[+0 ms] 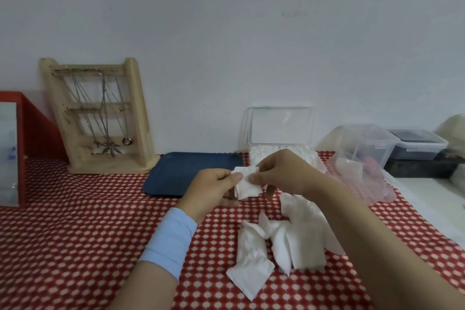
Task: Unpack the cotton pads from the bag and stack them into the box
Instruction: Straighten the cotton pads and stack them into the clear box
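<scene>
A small stack of white square cotton pads (247, 185) is held above the red dotted tablecloth, pinched on its left edge by my left hand (214, 190) and on its right edge by my right hand (281, 173). Right behind the hands stands the clear plastic box (280, 152), its lid tipped up against the wall, with white pads filling it. On the cloth below my right forearm lies the white plastic bag (299, 241), crumpled, beside a smaller white packet (250, 262).
A dark blue tray (181, 173) lies left of the box. A wooden jewellery stand (100, 118) with necklaces leans at the back left, a red container (15, 148) at the far left. Pink-tinted plastic wrap (362, 178) and lidded clear tubs (417, 143) crowd the right.
</scene>
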Available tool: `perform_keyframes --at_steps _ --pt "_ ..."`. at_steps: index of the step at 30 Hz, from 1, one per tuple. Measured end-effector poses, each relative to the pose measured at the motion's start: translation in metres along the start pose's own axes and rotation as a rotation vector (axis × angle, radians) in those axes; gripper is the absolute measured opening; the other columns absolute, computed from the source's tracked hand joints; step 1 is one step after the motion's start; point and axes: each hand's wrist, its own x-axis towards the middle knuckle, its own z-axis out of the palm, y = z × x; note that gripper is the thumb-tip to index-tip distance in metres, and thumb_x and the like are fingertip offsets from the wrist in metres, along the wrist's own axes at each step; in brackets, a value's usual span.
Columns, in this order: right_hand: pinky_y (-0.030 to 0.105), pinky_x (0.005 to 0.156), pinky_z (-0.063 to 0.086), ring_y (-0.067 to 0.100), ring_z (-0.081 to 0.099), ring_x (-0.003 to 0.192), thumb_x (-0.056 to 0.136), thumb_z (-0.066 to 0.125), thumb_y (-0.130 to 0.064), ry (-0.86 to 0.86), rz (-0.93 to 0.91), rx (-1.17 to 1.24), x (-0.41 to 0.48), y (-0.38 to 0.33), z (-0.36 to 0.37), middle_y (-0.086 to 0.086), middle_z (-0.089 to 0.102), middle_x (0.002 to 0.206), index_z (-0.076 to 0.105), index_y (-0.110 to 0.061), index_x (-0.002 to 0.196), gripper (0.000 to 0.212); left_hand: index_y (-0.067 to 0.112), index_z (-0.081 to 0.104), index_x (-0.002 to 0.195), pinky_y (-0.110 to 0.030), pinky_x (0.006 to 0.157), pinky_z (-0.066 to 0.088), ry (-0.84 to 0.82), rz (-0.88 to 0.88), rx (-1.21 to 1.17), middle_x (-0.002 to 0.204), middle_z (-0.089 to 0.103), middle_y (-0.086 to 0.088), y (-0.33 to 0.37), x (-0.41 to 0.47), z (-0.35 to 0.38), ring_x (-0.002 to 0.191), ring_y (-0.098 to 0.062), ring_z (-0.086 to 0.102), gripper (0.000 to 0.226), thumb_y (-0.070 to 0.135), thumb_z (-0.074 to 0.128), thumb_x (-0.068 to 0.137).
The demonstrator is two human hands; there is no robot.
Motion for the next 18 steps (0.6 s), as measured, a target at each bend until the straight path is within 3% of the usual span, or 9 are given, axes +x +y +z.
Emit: perform_keyframes --at_steps 5,9,14,18 --pt "0.013 0.051 0.047 0.009 0.064 0.052 0.085 0.079 -0.021 0.067 0.022 0.069 0.002 0.006 0.005 0.001 0.071 0.069 0.075 -0.005 0.081 0.017 0.007 0.075 0.107 -0.032 0.074 0.063 -0.043 -0.050 -0.124 0.098 0.079 -0.012 -0.001 -0.001 -0.002 0.091 -0.027 0.077 0.020 0.022 0.065 0.099" --pt "0.014 0.052 0.048 0.005 0.065 0.053 0.080 0.083 -0.031 0.180 0.045 0.046 0.003 0.007 0.009 -0.003 0.075 0.082 0.072 -0.021 0.099 0.024 0.006 0.072 0.113 -0.030 0.076 0.062 -0.059 -0.047 -0.161 0.099 0.080 -0.011 0.000 -0.001 -0.003 0.092 -0.025 0.078 0.021 0.019 0.065 0.098" --pt "0.014 0.072 0.045 0.000 0.059 0.078 0.081 0.081 -0.025 0.262 -0.215 -0.185 0.001 0.006 0.011 -0.019 0.060 0.109 0.065 -0.043 0.117 0.043 0.005 0.071 0.118 -0.028 0.079 0.061 -0.162 -0.030 -0.182 0.106 0.079 -0.011 0.001 -0.005 -0.004 0.098 -0.024 0.076 0.024 0.006 0.067 0.094" --pt "0.016 0.078 0.050 0.005 0.062 0.078 0.089 0.072 -0.018 0.156 -0.301 -0.221 -0.004 0.001 0.009 -0.021 0.067 0.106 0.074 -0.042 0.104 0.028 0.005 0.071 0.114 -0.026 0.077 0.062 -0.187 -0.022 -0.206 0.105 0.078 -0.013 0.004 -0.007 -0.005 0.096 -0.023 0.077 0.027 -0.007 0.068 0.089"
